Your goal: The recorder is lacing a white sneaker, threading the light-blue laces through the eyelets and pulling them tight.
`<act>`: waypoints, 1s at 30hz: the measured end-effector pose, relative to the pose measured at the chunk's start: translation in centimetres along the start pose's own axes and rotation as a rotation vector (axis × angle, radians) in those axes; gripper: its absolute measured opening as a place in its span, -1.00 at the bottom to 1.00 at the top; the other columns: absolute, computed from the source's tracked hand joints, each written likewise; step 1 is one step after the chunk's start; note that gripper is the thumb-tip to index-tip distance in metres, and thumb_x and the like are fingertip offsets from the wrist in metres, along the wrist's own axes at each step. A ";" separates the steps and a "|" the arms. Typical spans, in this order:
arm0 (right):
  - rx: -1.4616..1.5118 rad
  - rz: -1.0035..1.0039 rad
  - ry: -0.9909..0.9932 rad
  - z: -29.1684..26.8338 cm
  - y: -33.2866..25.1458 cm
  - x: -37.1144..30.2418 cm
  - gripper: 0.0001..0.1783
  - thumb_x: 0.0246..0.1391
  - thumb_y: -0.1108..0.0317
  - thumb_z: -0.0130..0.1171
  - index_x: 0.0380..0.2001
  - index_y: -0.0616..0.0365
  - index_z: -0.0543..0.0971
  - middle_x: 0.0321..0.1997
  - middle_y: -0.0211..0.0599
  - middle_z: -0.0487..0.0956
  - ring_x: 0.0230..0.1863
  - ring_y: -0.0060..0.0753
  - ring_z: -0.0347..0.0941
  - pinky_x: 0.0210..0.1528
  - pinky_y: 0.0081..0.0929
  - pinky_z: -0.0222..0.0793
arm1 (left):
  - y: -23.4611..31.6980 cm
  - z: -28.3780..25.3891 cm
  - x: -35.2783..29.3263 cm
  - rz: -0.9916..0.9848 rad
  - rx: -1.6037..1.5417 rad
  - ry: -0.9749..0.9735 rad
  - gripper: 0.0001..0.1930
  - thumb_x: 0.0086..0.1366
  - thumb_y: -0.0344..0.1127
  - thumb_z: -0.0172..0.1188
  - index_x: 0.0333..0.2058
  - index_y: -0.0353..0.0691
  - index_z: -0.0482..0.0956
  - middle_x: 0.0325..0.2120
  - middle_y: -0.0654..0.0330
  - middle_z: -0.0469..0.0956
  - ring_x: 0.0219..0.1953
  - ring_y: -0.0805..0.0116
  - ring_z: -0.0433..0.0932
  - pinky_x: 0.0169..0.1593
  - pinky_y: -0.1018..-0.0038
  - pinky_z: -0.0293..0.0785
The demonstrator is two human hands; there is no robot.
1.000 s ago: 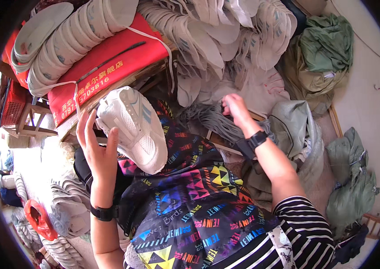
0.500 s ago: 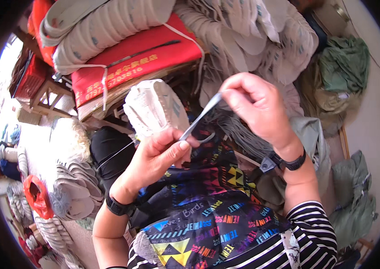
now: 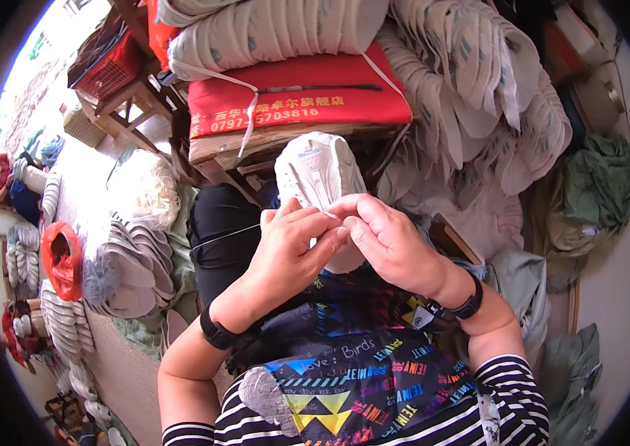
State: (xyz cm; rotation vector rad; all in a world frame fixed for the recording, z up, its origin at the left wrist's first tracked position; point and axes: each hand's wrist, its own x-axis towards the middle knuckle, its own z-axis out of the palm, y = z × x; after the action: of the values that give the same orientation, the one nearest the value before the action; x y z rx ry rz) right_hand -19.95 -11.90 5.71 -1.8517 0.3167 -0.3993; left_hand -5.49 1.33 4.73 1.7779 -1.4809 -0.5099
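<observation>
A white knitted shoe (image 3: pixel 316 162) stands in front of me, toe pointing away, its near part covered by my hands. My left hand (image 3: pixel 293 249) and my right hand (image 3: pixel 385 241) meet over its opening, fingertips pinched together. Between them the fingers hide most of a thin flat grey cord; just a pale bit shows at the tips. From the left hand's side a thin pale strand (image 3: pixel 229 236) runs leftward across a black-clad knee (image 3: pixel 218 256). Whether the cord is fixed to the shoe cannot be made out.
Beyond the shoe, a low table with a red cover (image 3: pixel 293 100) bears a long row of pale soles (image 3: pixel 270 37). More soles (image 3: pixel 471 67) hang at the right beside a green sack (image 3: pixel 601 178). Stacked soles (image 3: pixel 129 267) and a red plastic bag (image 3: pixel 62 260) lie left.
The cord was stretched between my raised right hand and my left. Now the right hand has come down and left to meet the left hand at the shoe. The view has shifted.
</observation>
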 end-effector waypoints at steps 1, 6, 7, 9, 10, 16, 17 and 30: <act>-0.001 0.034 -0.041 -0.3 0.6 0.3 -0.80 0.21 0.38 0.09 -0.15 0.26 0.51 -0.28 -0.10 0.51 -0.21 -0.22 0.52 -0.12 -0.41 0.41 | -0.1 -0.3 0.0 -0.058 0.056 -0.026 -0.88 0.26 -0.23 0.21 -0.38 -0.10 0.64 -0.49 0.31 0.52 -0.31 0.29 0.36 -0.13 0.32 0.16; -0.760 -0.113 -0.018 -3.8 -0.2 1.1 -0.90 0.09 0.47 0.17 -0.30 0.23 0.59 -0.46 -0.38 0.44 -0.32 -0.39 0.43 -0.24 -0.39 0.33 | -3.4 -0.3 -2.3 -0.057 0.001 -0.020 -0.85 0.27 -0.18 0.19 -0.40 -0.08 0.64 -0.46 0.33 0.53 -0.26 0.30 0.37 -0.13 0.30 0.17; -0.846 -0.140 -0.028 -3.5 -0.1 1.1 -0.83 0.11 0.51 0.09 -0.20 0.22 0.55 -0.32 -0.27 0.49 -0.18 -0.24 0.46 -0.06 -0.34 0.34 | -3.6 0.2 -2.3 -0.057 -0.060 -0.001 -0.85 0.27 -0.20 0.19 -0.39 -0.09 0.64 -0.46 0.33 0.53 -0.25 0.30 0.37 -0.10 0.30 0.17; -0.610 -0.219 0.002 -1.5 0.3 1.4 -0.78 0.12 0.52 0.06 -0.14 0.23 0.51 -0.23 -0.17 0.49 -0.09 -0.14 0.44 0.02 -0.30 0.33 | -3.0 0.8 -1.8 -0.055 -0.154 -0.006 -0.86 0.27 -0.20 0.18 -0.37 -0.09 0.63 -0.44 0.32 0.54 -0.18 0.27 0.38 -0.01 0.26 0.16; -0.375 -0.289 0.035 -0.5 0.3 1.6 -0.73 0.12 0.54 0.03 -0.08 0.24 0.47 -0.14 -0.06 0.49 -0.01 -0.04 0.43 0.09 -0.25 0.31 | -2.6 1.2 -1.3 0.033 -0.097 0.046 -0.86 0.28 -0.23 0.17 -0.37 -0.13 0.62 -0.49 0.25 0.52 -0.28 0.23 0.44 -0.12 0.30 0.28; -0.131 -0.038 -0.139 -0.2 0.5 2.0 -0.81 0.12 0.47 0.09 -0.18 0.27 0.52 -0.22 -0.07 0.53 -0.13 -0.07 0.47 0.01 -0.25 0.35 | -1.7 0.6 -0.6 -0.250 -0.464 -0.037 -0.77 0.40 -0.26 0.11 -0.36 -0.31 0.57 -0.59 0.31 0.45 -0.49 0.64 0.40 -0.42 0.57 0.36; -0.250 -0.043 -0.174 -0.7 0.5 2.3 -0.85 0.08 0.44 0.16 -0.27 0.24 0.56 -0.28 -0.12 0.55 -0.17 -0.10 0.46 -0.05 -0.26 0.36 | -2.6 1.0 -1.0 -0.293 -0.545 -0.028 -0.75 0.42 -0.26 0.08 -0.36 -0.32 0.57 -0.57 0.33 0.47 -0.48 0.64 0.41 -0.39 0.59 0.38; -0.378 0.046 0.040 -1.2 3.2 3.4 -0.89 -0.02 0.39 0.28 -0.44 0.17 0.58 -0.39 -0.24 0.51 -0.35 -0.25 0.48 -0.28 -0.38 0.40 | -4.7 1.9 -2.0 -0.312 -0.719 0.020 -0.68 0.43 -0.29 0.07 0.09 -0.29 0.46 -0.22 0.35 0.50 -0.23 0.67 0.42 -0.15 0.66 0.41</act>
State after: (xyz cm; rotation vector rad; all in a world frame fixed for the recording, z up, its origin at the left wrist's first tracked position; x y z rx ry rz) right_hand -17.40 -15.30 3.43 -2.2023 0.4879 -0.3629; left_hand -4.30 2.89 -0.35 1.4112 -0.8358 -1.0283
